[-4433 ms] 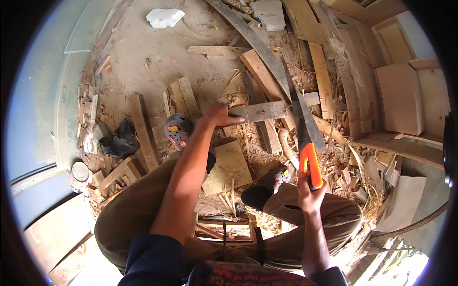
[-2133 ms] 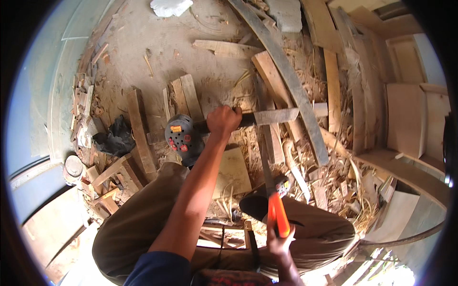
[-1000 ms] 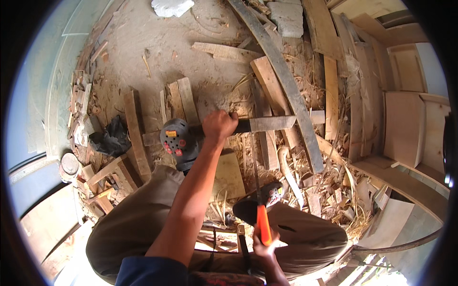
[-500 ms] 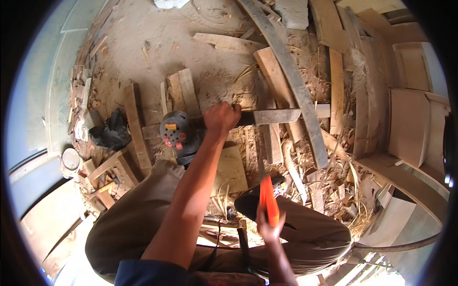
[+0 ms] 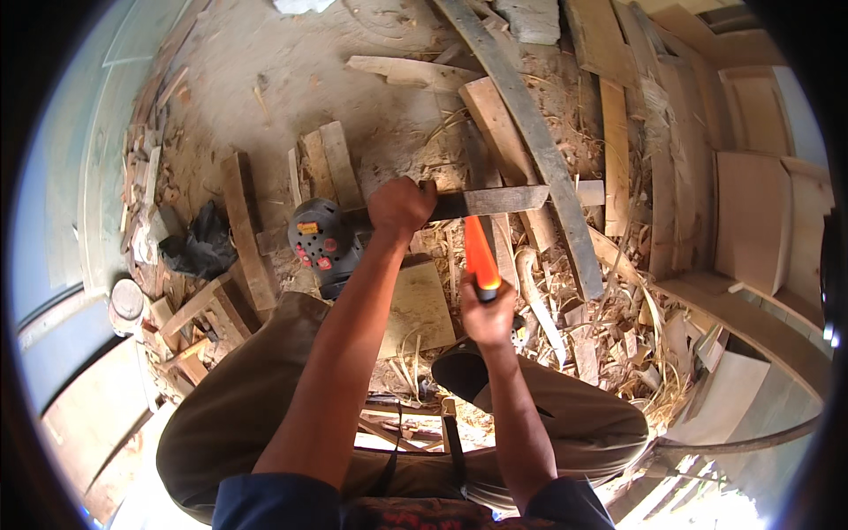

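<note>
My left hand (image 5: 402, 210) is closed over a dark wooden board (image 5: 503, 201) lying crosswise in front of me. My left foot, in a grey clog (image 5: 318, 237) with holes and coloured charms, is at the board's left part. In my right hand (image 5: 488, 311) is the orange handle of a handsaw (image 5: 480, 252), gripped at its near end. The handle's far end reaches the board's near edge, just right of my left hand. Beyond it the blade is hard to make out against the dark wood.
A long grey plank (image 5: 530, 132) slants over other boards on the right. Short wood blocks (image 5: 329, 163) lie at the left, near a black plastic bag (image 5: 196, 243). Wood shavings (image 5: 609, 349) and scraps cover the ground at right. A flat square board (image 5: 415, 305) lies between my feet.
My right hand has pushed the saw forward, away from me, toward the board. My left hand keeps its grip on the board. The whole view has shifted slightly.
</note>
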A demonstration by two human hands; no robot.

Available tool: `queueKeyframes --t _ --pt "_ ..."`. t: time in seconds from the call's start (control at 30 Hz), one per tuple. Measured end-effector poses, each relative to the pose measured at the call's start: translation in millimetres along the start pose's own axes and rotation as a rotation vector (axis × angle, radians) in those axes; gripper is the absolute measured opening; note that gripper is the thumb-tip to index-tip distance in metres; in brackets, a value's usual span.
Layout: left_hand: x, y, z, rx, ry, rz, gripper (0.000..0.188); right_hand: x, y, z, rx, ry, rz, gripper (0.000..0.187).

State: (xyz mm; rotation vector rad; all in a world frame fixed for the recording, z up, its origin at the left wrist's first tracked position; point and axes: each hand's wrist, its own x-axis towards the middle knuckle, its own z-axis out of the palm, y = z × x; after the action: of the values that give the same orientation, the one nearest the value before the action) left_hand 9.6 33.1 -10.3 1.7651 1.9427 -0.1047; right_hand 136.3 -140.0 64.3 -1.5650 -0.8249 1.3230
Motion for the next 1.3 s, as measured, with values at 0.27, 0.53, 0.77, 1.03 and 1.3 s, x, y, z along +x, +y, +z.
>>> queueKeyframes --t 0.27,0.53,0.77,1.03,1.3 --pt "-2 -3 -8 -0.005 0.030 -0.016 0.054 -182 31 -55 -0.128 0.171 0.162 0.017" --pt "-9 -11 -4 0.014 0.027 0.005 0.051 -97 4 -10 -0.308 0.117 0.090 0.013" --pt "-4 2 -8 -0.034 -0.006 0.027 0.050 -36 16 -12 -0.261 0.176 0.353 0.015" --pt "-4 -12 -12 -0.040 -0.006 -0.038 0.054 -166 -3 -44 -0.290 0.102 0.059 0.026" --pt "-4 -2 -7 -0.056 0.017 0.037 0.056 2 25 18 -0.145 0.255 -0.084 0.007"
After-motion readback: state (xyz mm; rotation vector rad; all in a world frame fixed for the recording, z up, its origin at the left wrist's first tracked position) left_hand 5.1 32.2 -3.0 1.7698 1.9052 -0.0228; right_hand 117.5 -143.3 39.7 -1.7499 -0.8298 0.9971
